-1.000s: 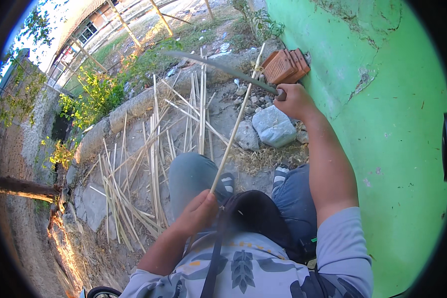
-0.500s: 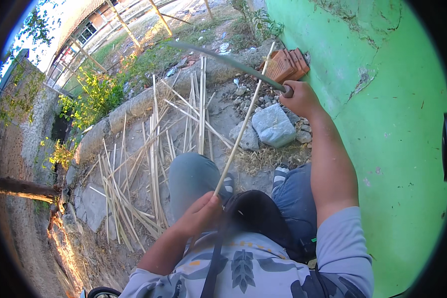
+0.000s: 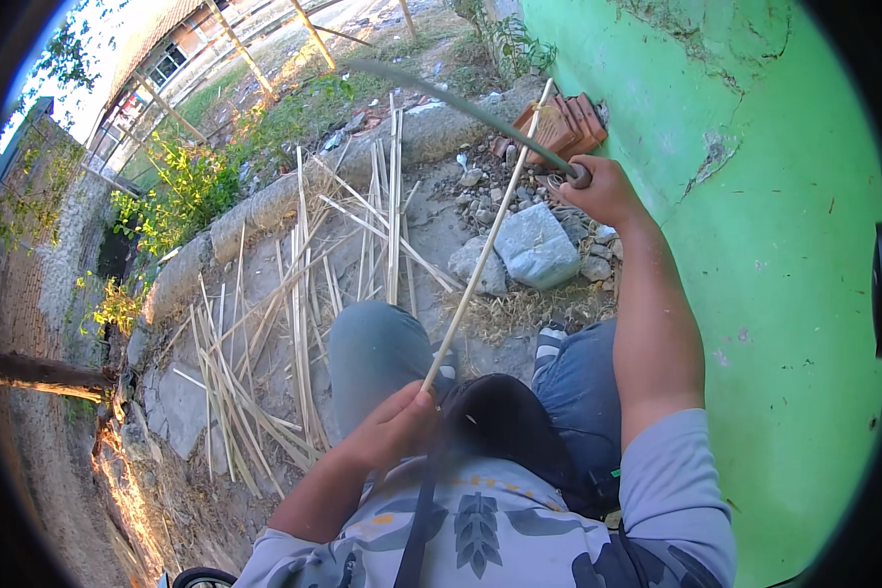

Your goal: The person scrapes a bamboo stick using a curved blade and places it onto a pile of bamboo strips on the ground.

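My left hand (image 3: 399, 421) is closed on the lower end of a thin, pale bamboo strip (image 3: 488, 240), close to my lap. The strip slants up and away to the right. My right hand (image 3: 608, 196) grips the handle end of a long grey-green machete (image 3: 470, 110), held out in front of me near the wall. Its blade points to the far left and crosses the strip near the strip's upper end. Whether blade and strip touch, I cannot tell. Several split bamboo strips (image 3: 304, 323) lie scattered on the ground to the left of my knee.
A green wall (image 3: 774, 323) rises close on my right. Ahead are a pale stone block (image 3: 537, 245), loose rubble and stacked orange roof tiles (image 3: 580, 122). A low concrete edge (image 3: 255, 211) runs beyond the strips, with a leafy bush (image 3: 181, 186) behind it.
My right hand has moved slightly right and the machete has shifted right with it, a little farther down its length. The left hand and the strip have hardly moved.
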Demonstrator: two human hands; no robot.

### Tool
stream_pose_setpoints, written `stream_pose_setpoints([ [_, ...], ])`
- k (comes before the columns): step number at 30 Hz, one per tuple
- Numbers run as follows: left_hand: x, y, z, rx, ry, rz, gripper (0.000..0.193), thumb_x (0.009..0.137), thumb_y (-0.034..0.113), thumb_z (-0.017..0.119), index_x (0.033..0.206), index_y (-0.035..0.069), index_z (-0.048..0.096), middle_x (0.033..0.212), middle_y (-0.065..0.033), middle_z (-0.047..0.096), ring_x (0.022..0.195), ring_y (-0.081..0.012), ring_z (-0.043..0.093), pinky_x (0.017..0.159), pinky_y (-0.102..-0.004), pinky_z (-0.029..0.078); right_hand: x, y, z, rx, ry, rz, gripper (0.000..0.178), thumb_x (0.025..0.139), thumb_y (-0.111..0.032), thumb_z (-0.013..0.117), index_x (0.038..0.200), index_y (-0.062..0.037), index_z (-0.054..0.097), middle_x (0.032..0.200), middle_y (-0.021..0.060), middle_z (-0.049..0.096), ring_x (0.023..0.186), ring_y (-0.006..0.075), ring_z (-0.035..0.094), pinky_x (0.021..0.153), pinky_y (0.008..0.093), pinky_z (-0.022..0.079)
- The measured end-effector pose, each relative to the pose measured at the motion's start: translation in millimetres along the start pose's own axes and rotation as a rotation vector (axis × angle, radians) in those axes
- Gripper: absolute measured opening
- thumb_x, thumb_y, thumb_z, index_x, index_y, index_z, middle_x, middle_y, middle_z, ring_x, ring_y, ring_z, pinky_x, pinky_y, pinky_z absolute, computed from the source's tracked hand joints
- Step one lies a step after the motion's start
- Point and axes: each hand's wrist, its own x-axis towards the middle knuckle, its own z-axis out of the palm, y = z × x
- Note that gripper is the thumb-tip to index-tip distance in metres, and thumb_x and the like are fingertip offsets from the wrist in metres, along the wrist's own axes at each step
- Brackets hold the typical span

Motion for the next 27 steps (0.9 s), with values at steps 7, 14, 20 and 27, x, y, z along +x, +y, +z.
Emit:
stream_pose_setpoints([
  [7,-2,-6,-1,0.046,-0.009,-0.035,0.035,0.107,0.049,0.042,0.096,0.016,0.041,0.070,0.0046,0.034,0.054,-0.0069,0.026,0.046,-0.0246,0.024,1,8,6,-0.054,0.066,0.087,0.023,0.081,-0.022,0.069,0.097,-0.0061,0.072,0.079,0.0151,0.070,0.074,0.0312,0.068,0.071,0.0406,0.053],
  [14,2,-3,-7,-0.043,-0.038,-0.002,0.035,0.108,0.048,0.041,0.095,0.016,0.041,0.070,0.0041,0.034,0.054,-0.0075,0.027,0.047,-0.0252,0.025,-1,1,0,-0.023,-0.016,-0.067,0.022,0.083,-0.024,0.068,0.099,-0.0104,0.073,0.082,0.0148,0.071,0.079,0.0353,0.069,0.072,0.0431,0.054],
  [20,-5,-7,-5,0.011,-0.057,-0.036,0.036,0.108,0.049,0.040,0.094,0.016,0.041,0.070,0.0034,0.033,0.054,-0.0080,0.028,0.047,-0.0249,0.026,2,-7,1,-0.235,0.107,0.028,0.016,0.083,-0.024,0.067,0.094,-0.0132,0.072,0.082,0.0134,0.071,0.079,0.0354,0.068,0.071,0.0443,0.053],
  [27,-2,-3,-2,-0.037,-0.005,-0.069,0.036,0.107,0.049,0.041,0.094,0.016,0.041,0.070,0.0034,0.033,0.053,-0.0081,0.028,0.047,-0.0248,0.026,-1,-1,6,-0.251,0.200,0.047,0.015,0.082,-0.022,0.068,0.093,-0.0126,0.072,0.081,0.0139,0.070,0.079,0.0375,0.068,0.071,0.0458,0.053],
])
